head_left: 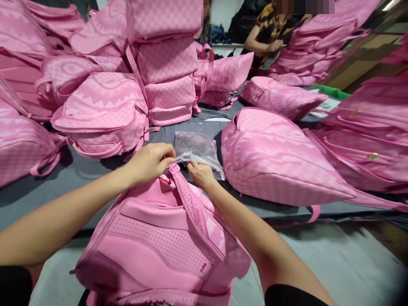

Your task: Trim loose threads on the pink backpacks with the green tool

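A pink backpack lies back-side up in front of me, its padded mesh panel facing the camera. My left hand is closed in a pinch at the top of the pack, on the edge of a clear plastic bag. My right hand is closed on the same bag's near edge, beside the shoulder strap. The bag lies crumpled on the grey table just beyond the backpack's top.
Pink backpacks are piled all around: a stack at the back centre, a large one at the right, more at left. Another person in a patterned shirt works at the far side. The floor shows at lower right.
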Motion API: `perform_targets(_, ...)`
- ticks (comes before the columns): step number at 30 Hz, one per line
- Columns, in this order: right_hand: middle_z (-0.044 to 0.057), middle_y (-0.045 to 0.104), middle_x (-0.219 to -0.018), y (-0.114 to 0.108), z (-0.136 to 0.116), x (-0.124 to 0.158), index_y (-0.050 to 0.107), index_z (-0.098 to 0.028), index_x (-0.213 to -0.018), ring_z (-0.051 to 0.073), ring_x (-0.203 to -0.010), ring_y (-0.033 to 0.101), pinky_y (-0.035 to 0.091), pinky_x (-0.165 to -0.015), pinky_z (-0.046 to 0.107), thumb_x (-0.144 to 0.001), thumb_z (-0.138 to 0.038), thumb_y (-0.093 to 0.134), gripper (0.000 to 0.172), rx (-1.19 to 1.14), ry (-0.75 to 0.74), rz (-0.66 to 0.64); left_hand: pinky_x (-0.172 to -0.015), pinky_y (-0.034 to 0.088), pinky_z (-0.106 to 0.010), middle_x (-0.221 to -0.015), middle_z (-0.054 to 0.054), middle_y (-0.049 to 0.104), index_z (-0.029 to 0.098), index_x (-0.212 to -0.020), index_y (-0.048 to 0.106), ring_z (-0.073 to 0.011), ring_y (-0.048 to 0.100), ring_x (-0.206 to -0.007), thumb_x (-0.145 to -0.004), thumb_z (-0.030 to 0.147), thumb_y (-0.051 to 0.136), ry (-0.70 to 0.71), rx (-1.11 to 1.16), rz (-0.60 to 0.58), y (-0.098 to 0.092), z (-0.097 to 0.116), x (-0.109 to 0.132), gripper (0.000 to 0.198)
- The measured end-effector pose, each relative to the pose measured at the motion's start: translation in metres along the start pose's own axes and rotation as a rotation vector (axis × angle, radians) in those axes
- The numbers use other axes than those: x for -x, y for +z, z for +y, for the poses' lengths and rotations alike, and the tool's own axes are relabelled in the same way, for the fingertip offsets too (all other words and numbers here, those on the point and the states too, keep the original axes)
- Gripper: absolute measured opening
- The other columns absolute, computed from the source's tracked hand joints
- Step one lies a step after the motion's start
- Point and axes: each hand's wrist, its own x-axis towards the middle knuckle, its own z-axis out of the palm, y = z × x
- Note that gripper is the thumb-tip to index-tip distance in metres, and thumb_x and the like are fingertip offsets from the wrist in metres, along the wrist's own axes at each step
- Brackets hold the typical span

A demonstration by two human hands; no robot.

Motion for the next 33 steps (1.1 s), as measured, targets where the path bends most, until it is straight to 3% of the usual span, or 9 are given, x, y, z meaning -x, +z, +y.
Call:
perform_targets(12,0.013,0.072,-0.116,-0.008,0.005,0.028,0.069,-0.013,-0.112,0.022,-0.097,0.070,0.046,-0.080,0.027,-0.097,-0.022,0.049,0.026,-0.077,-0.031,-0.024,-0.080,0.044,-0.030,-0.100,-0.004,0.071,0.019,-0.099,0.066,-0.0196,0.066,-0.098,-0.099,0.028,0.053,0.080,-0.307,-0.084,0.027,0.039,0.004,0.016)
perform_targets(16,0.009,0.072,-0.117,-0.011,0.006,0.038,0.069,-0.018,-0.113,0.020,-0.101,0.067,0.045,-0.080,0.026,-0.097,-0.020,0.047,0.027,-0.110,0.095,0.069,-0.080,0.045,-0.029,-0.098,-0.004,0.070,0.019,-0.097,0.066,-0.0184,0.065,-0.095,-0.098,0.028,0.055,0.060,-0.283,-0.046,0.020,0.035,0.013,0.015)
perform_targets(19,0.013,0.071,-0.115,-0.013,0.003,0.041,0.070,-0.014,-0.107,0.023,-0.102,0.066,0.044,-0.076,0.028,-0.096,-0.016,0.043,0.029,-0.117,0.222,0.154,-0.079,0.045,-0.028,-0.098,-0.003,0.070,0.019,-0.097,0.067,-0.0176,0.065,-0.094,-0.097,0.026,0.055,0.024,-0.278,-0.028,0.015,0.035,0.020,0.014)
perform_targets(22,0.014,0.072,-0.110,-0.015,0.000,0.041,0.071,-0.014,-0.102,0.024,-0.102,0.064,0.043,-0.075,0.029,-0.095,-0.015,0.045,0.027,-0.137,0.255,0.239,-0.083,0.047,-0.029,-0.104,-0.004,0.071,0.019,-0.104,0.068,-0.0182,0.066,-0.099,-0.099,0.027,0.052,-0.010,-0.336,-0.066,0.015,0.040,0.022,0.019)
perform_targets(25,0.009,0.073,-0.105,-0.016,0.001,0.041,0.070,-0.017,-0.107,0.022,-0.098,0.064,0.042,-0.075,0.028,-0.093,-0.012,0.047,0.027,-0.161,0.241,0.327,-0.088,0.049,-0.032,-0.112,-0.006,0.073,0.022,-0.111,0.070,-0.0217,0.066,-0.109,-0.100,0.028,0.048,-0.022,-0.395,-0.154,0.021,0.046,0.007,0.025)
perform_targets(29,0.009,0.074,-0.096,-0.014,0.002,0.043,0.072,-0.016,-0.102,0.022,-0.089,0.065,0.039,-0.071,0.028,-0.090,-0.009,0.051,0.025,-0.159,0.213,0.400,-0.086,0.054,-0.037,-0.106,-0.012,0.075,0.017,-0.107,0.074,-0.0272,0.070,-0.107,-0.093,0.020,0.059,-0.063,-0.449,-0.316,0.036,0.047,-0.036,0.021)
perform_targets(33,0.011,0.075,-0.100,-0.010,-0.001,0.045,0.071,-0.014,-0.110,0.022,-0.094,0.066,0.042,-0.077,0.028,-0.089,-0.005,0.050,0.031,-0.154,0.198,0.446,-0.092,0.057,-0.040,-0.107,-0.008,0.072,0.012,-0.104,0.070,-0.0213,0.069,-0.104,-0.090,0.027,0.071,-0.092,-0.495,-0.457,0.058,0.038,-0.067,0.020)
